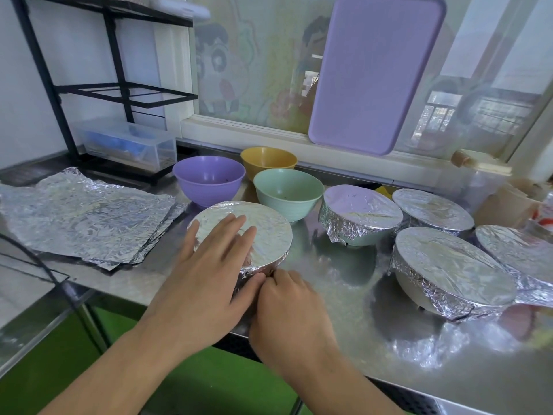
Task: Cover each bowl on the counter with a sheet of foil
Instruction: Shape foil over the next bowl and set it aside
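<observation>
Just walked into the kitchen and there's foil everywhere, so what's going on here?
A person is covering bowls with foil on a steel counter. The left hand lies flat on the foil over the nearest bowl, while the right hand pinches the foil at its near rim. Four wrapped bowls sit to the right. A purple bowl, a yellow bowl and a green bowl are uncovered, with spare foil sheets on the left.
</observation>
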A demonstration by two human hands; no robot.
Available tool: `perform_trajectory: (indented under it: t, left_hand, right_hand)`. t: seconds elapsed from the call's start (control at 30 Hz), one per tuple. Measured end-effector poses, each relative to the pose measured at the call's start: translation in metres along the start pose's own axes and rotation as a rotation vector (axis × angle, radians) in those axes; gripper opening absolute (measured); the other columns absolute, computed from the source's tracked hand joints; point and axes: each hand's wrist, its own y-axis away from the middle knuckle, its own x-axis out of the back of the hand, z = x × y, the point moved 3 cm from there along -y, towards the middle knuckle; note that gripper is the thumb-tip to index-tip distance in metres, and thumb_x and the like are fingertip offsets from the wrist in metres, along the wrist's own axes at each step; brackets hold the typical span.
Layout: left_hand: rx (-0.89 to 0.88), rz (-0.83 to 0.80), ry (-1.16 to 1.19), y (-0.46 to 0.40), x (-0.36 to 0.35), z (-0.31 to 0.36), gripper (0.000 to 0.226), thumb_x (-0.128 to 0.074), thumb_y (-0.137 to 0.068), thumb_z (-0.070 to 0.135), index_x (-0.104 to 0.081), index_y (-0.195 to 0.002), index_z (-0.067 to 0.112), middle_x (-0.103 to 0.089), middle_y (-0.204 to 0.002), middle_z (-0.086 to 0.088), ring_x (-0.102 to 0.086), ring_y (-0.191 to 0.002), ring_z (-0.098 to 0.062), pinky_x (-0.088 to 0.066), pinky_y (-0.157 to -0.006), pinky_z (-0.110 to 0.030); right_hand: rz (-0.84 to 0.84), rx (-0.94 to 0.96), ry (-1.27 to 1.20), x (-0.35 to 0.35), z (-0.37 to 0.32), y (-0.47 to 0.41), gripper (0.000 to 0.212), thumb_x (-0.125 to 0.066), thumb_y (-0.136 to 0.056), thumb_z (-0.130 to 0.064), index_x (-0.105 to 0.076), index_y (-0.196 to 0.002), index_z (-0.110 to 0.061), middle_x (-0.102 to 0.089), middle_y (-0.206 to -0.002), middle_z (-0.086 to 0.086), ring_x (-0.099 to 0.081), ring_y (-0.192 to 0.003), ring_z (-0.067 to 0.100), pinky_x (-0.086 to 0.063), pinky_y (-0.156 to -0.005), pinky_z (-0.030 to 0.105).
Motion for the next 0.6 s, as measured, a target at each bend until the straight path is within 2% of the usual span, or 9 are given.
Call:
perform_trajectory:
  t: [0.1,0.2,0.3,0.37,0.4,0.43,0.5,0.53,0.6]
  left_hand:
    - [0.029,0.038,0.122,0.004,0.006,-0.001,0.073,-0.04,-0.102,0.064,-0.029,-0.162,0.025,-0.014,-0.173,0.007,0.002,-0.158,-0.006,-0.004,-0.132,-0.041]
    - [0.187,0.09,0.323,0.008,0.011,-0.006,0.095,-0.059,-0.088,0.071,-0.017,-0.164,0.033,0.003,-0.172,0.017,0.0,-0.159,-0.008,-0.017,-0.128,-0.039]
    - [0.333,0.169,0.494,0.006,0.01,-0.009,0.129,-0.083,-0.067,0.07,-0.006,-0.164,0.034,0.007,-0.168,0.023,-0.007,-0.158,-0.007,-0.022,-0.121,-0.034]
    - [0.41,0.202,0.608,0.003,0.006,-0.012,0.14,-0.093,-0.056,0.066,-0.008,-0.162,0.036,-0.007,-0.164,0.024,-0.019,-0.152,-0.006,-0.028,-0.119,-0.034]
    - [0.433,0.215,0.674,0.002,0.003,-0.014,0.137,-0.097,-0.052,0.062,-0.015,-0.159,0.037,-0.019,-0.159,0.022,-0.028,-0.145,-0.003,-0.032,-0.116,-0.033]
    - [0.444,0.218,0.742,0.001,0.001,-0.015,0.129,-0.099,-0.05,0.06,-0.023,-0.153,0.039,-0.031,-0.153,0.018,-0.037,-0.138,-0.001,-0.038,-0.113,-0.033]
    - [0.453,0.213,0.834,-0.001,-0.006,-0.018,0.115,-0.101,-0.048,0.058,-0.035,-0.14,0.043,-0.05,-0.142,0.018,-0.051,-0.13,-0.002,-0.048,-0.108,-0.038]
    - [0.45,0.214,0.859,-0.001,-0.01,-0.018,0.111,-0.101,-0.048,0.057,-0.037,-0.138,0.043,-0.054,-0.139,0.018,-0.053,-0.13,-0.004,-0.05,-0.107,-0.04]
    - [0.433,0.22,0.893,0.0,-0.014,-0.019,0.111,-0.101,-0.048,0.055,-0.038,-0.138,0.045,-0.056,-0.138,0.019,-0.055,-0.131,-0.006,-0.051,-0.107,-0.041]
  right_hand:
    - [0.002,-0.167,-0.05,0.026,0.019,-0.006,0.009,-0.06,-0.075,-0.016,-0.068,-0.075,-0.012,-0.068,-0.08,0.009,-0.062,-0.071,0.034,-0.045,-0.063,0.035]
    - [0.159,-0.381,-0.371,0.031,0.056,-0.021,0.018,-0.05,-0.089,-0.013,-0.068,-0.09,-0.014,-0.071,-0.096,0.011,-0.064,-0.093,0.034,-0.044,-0.076,0.034]
    - [0.285,-0.395,-0.935,0.029,0.064,-0.038,0.031,-0.05,-0.102,-0.029,-0.062,-0.13,-0.027,-0.066,-0.13,-0.016,-0.058,-0.122,0.004,-0.043,-0.101,0.022]
    - [0.177,-0.38,-1.23,0.016,0.057,-0.048,0.021,-0.048,-0.11,-0.03,-0.057,-0.123,-0.043,-0.062,-0.112,-0.048,-0.054,-0.11,-0.024,-0.039,-0.095,0.003]
    - [0.136,-0.353,-1.304,0.009,0.053,-0.05,0.02,-0.046,-0.112,-0.028,-0.057,-0.12,-0.044,-0.06,-0.103,-0.054,-0.053,-0.104,-0.03,-0.038,-0.091,-0.001]
    - [0.098,-0.326,-1.355,0.004,0.047,-0.049,0.023,-0.047,-0.111,-0.031,-0.056,-0.13,-0.041,-0.059,-0.108,-0.053,-0.053,-0.107,-0.029,-0.038,-0.096,0.002]
    - [0.085,-0.358,-1.404,-0.006,0.038,-0.051,0.046,-0.05,-0.107,-0.041,-0.047,-0.153,-0.033,-0.064,-0.134,-0.032,-0.057,-0.127,-0.01,-0.04,-0.116,0.026]
    - [0.092,-0.366,-1.423,-0.01,0.036,-0.051,0.046,-0.048,-0.108,-0.039,-0.048,-0.153,-0.029,-0.067,-0.137,-0.02,-0.06,-0.13,0.0,-0.041,-0.117,0.036]
    - [0.117,-0.356,-1.445,-0.008,0.032,-0.049,0.032,-0.043,-0.113,-0.026,-0.056,-0.142,-0.027,-0.071,-0.131,-0.013,-0.064,-0.125,0.005,-0.047,-0.112,0.036]
